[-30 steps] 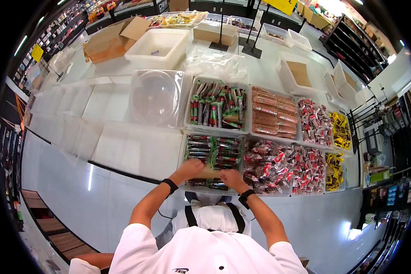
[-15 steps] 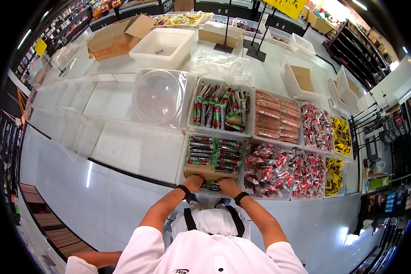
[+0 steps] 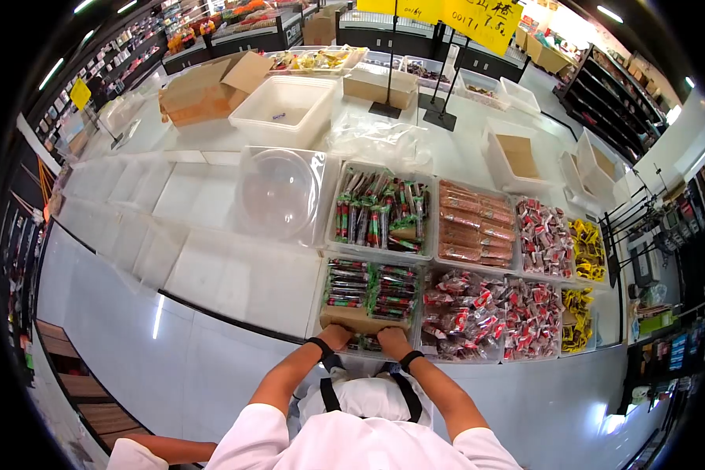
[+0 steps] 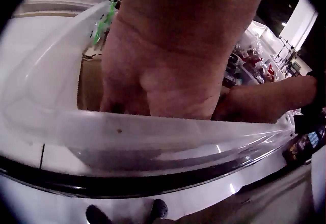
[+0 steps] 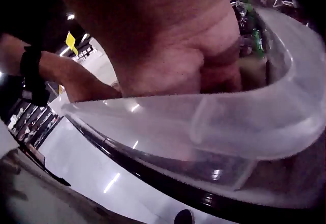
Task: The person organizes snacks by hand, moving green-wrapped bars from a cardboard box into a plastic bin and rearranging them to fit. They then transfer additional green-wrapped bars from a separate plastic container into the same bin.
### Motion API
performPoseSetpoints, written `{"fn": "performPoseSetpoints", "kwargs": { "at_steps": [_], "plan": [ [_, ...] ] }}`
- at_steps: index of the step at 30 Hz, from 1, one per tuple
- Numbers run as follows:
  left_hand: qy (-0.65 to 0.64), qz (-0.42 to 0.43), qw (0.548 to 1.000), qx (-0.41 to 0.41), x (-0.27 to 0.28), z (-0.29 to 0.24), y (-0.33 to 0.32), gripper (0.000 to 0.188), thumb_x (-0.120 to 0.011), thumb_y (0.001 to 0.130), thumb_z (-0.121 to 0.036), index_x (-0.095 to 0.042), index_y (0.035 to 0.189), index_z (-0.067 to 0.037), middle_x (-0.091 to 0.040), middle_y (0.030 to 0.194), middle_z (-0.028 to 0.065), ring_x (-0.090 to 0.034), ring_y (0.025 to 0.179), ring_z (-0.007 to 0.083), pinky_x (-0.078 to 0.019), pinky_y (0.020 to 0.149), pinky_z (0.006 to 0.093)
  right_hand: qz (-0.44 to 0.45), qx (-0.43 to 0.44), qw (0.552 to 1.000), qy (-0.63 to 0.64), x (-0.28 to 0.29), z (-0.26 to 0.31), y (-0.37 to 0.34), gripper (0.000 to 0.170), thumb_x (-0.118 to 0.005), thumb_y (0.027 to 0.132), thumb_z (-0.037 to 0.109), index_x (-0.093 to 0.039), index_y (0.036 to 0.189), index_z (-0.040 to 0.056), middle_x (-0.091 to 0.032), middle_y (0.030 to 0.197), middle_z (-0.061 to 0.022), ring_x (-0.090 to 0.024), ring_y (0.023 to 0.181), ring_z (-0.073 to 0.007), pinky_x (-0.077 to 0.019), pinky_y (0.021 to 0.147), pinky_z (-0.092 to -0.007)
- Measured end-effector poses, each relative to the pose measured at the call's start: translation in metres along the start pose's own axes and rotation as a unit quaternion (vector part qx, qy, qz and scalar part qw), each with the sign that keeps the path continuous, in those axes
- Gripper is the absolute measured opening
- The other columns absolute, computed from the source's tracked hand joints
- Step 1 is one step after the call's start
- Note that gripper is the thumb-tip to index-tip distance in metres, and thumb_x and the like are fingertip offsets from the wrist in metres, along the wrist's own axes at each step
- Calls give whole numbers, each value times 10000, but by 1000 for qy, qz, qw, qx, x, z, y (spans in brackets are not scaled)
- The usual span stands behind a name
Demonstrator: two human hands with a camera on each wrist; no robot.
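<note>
Both hands reach into the near end of a clear plastic bin (image 4: 153,130) of dark wrapped snack sticks (image 3: 348,288) with green ends. My left hand (image 3: 336,337) grips the left end of a brown cardboard piece (image 3: 364,321). At its other end my right hand (image 3: 394,342) grips it in the same way. The cardboard leans across the bin, with more sticks showing between the hands on its near side. Both wrist views show the backs of the hands behind the bin's near wall; the fingertips are hidden.
Behind stands another bin of dark sticks (image 3: 380,215). To the right are bins of pinkish-brown sticks (image 3: 478,213), red-and-white packets (image 3: 534,312) and yellow packets (image 3: 578,319). A clear lid (image 3: 278,196) lies at the back left. Sign stands (image 3: 386,110) rise farther back.
Both hands have moved toward the bin's near wall and down into it with the cardboard. The cardboard now shows a broader face, and more sticks show beyond it.
</note>
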State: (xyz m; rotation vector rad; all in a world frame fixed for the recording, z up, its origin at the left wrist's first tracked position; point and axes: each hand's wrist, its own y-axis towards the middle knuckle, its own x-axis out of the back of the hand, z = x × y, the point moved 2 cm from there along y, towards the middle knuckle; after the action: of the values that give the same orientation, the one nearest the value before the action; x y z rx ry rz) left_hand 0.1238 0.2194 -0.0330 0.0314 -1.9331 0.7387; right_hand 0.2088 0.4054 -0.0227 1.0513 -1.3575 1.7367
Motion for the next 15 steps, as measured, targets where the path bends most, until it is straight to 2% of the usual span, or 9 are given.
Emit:
{"fn": "performPoseSetpoints", "kwargs": {
  "at_steps": [2, 3, 5, 9, 11, 12, 14, 15],
  "plan": [
    [-50, 12, 997, -53, 3, 1, -5, 445, -662, 752, -318, -617, 1073, -13, -673, 903, 182, -640, 883, 354, -496, 778, 468, -12, 24, 1000, -9, 6, 0, -3, 94, -623, 742, 118, -696, 746, 60, -681, 780, -139, -678, 755, -290, -547, 675, -404],
    [-50, 13, 997, -53, 6, 3, -6, 445, -662, 752, -318, -617, 1073, -13, -673, 903, 182, -640, 883, 354, -496, 778, 468, -12, 24, 1000, -8, 10, 1, -5, 94, -623, 742, 118, -696, 746, 60, -681, 780, -139, -678, 755, -290, -547, 675, -404],
    [-97, 75, 992, -18, 13, 7, -9, 479, -664, 768, -362, -617, 1081, -3, -667, 936, 200, -628, 915, 368, -481, 814, 460, -18, 20, 1000, 1, 14, 1, -8, 107, -631, 743, 130, -701, 761, 51, -678, 777, -145, -676, 756, -291, -547, 676, -406],
    [-123, 92, 988, -31, 46, 17, -17, 496, -660, 785, -384, -611, 1093, 2, -659, 952, 223, -626, 915, 371, -473, 810, 470, -3, 19, 1000, -13, 7, -4, -4, 144, -651, 748, 167, -696, 765, 31, -669, 756, -144, -671, 742, -288, -547, 666, -405],
    [-259, 16, 961, -93, 70, 26, -22, 458, -666, 795, -339, -601, 1093, 3, -648, 945, 223, -615, 905, 372, -469, 805, 468, 117, 7, 993, -3, 18, -7, -6, 199, -665, 762, 213, -685, 800, 19, -656, 737, -142, -663, 723, -281, -546, 638, -411],
    [-257, 17, 962, -93, 84, 33, -24, 458, -666, 795, -339, -601, 1093, 3, -648, 945, 223, -615, 905, 372, -469, 805, 468, 115, 7, 993, -2, 18, -10, -6, 199, -665, 762, 213, -685, 800, 19, -656, 737, -142, -663, 723, -281, -546, 638, -411],
    [-282, -146, 943, -104, 120, 43, -27, 393, -667, 810, -280, -589, 1091, -17, -612, 985, 198, -589, 911, 375, -469, 799, 460, 57, 16, 996, 70, 19, -16, -8, 244, -675, 767, 252, -671, 847, 22, -650, 742, -139, -656, 709, -279, -542, 608, -418],
    [-282, -147, 942, -104, 137, 43, -29, 393, -667, 810, -280, -589, 1091, -17, -612, 985, 198, -589, 911, 375, -469, 799, 460, 57, 16, 996, 69, 26, -17, -12, 244, -675, 767, 252, -671, 847, 22, -650, 742, -139, -656, 709, -279, -542, 608, -418]
  ]
}}
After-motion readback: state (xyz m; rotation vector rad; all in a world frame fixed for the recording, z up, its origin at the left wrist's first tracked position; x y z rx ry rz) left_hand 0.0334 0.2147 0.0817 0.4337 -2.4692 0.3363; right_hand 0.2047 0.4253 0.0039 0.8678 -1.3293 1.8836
